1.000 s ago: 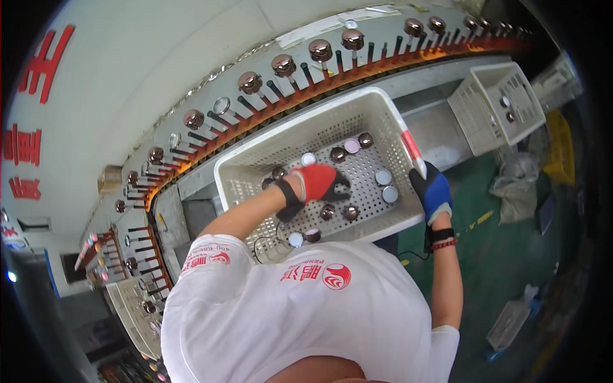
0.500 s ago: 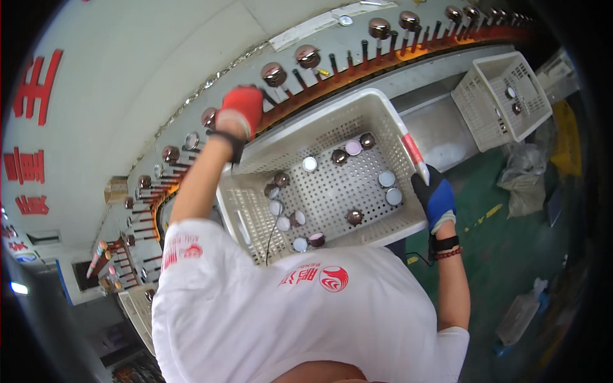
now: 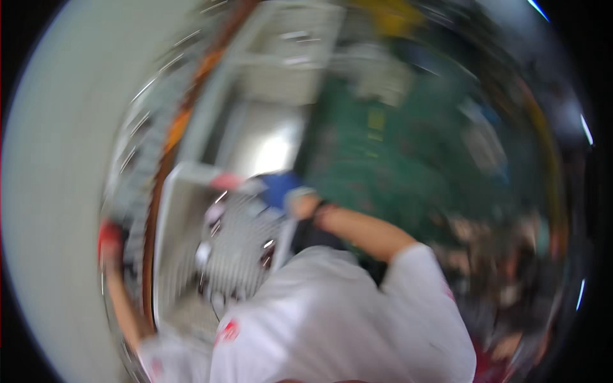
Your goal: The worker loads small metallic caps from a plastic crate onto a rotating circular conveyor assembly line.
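Smooth pale grey wall (image 3: 57,191): fills the left side.
Green floor (image 3: 345,159): spreads right of centre, marked with a broken yellow line (image 3: 375,121).
Shiny silver metal surface (image 3: 268,143): upper centre, catching glare.
Bright yellow object (image 3: 389,16): top edge, its shape blurred.
Thin white light streak (image 3: 586,129): far right.

My left grip (image 3: 110,242) is smeared, its fingers and any contents indistinct. At my right grip (image 3: 281,190), blur obscures finger closure; leftward, pieces (image 3: 203,254) in the basket (image 3: 167,223) streak together, and my shirt (image 3: 306,319) hides its near end. Farther off, a second basket's (image 3: 281,82) contents are indistinguishable.
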`<state>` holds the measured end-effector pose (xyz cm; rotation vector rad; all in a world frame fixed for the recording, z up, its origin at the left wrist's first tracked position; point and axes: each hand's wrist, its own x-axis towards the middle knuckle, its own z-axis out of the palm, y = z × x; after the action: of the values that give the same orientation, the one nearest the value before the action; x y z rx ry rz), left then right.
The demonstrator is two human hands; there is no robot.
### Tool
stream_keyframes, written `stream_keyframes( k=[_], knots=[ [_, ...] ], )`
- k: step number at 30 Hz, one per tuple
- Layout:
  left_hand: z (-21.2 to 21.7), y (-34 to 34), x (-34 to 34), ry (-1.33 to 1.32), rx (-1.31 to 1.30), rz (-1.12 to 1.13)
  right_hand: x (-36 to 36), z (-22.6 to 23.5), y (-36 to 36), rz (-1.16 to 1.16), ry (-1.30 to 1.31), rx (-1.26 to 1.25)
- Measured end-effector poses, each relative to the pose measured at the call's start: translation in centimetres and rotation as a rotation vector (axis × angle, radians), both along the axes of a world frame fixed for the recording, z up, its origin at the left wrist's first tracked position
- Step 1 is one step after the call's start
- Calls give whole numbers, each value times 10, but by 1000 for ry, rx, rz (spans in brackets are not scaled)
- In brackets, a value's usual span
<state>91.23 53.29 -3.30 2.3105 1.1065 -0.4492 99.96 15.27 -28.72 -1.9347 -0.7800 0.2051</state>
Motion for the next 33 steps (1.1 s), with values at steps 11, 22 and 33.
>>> stream_keyframes(
  k=[11,22,33],
  knots=[
    [-40,93,-64,-602,512,-463,8,99,46,216,119,-374],
    [-26,-34,31,-147,198,-355,22,86,40,224,96,-453],
    [0,-99,-220,-353,408,-376,-66,-14,173,366,3,42]
  ],
)
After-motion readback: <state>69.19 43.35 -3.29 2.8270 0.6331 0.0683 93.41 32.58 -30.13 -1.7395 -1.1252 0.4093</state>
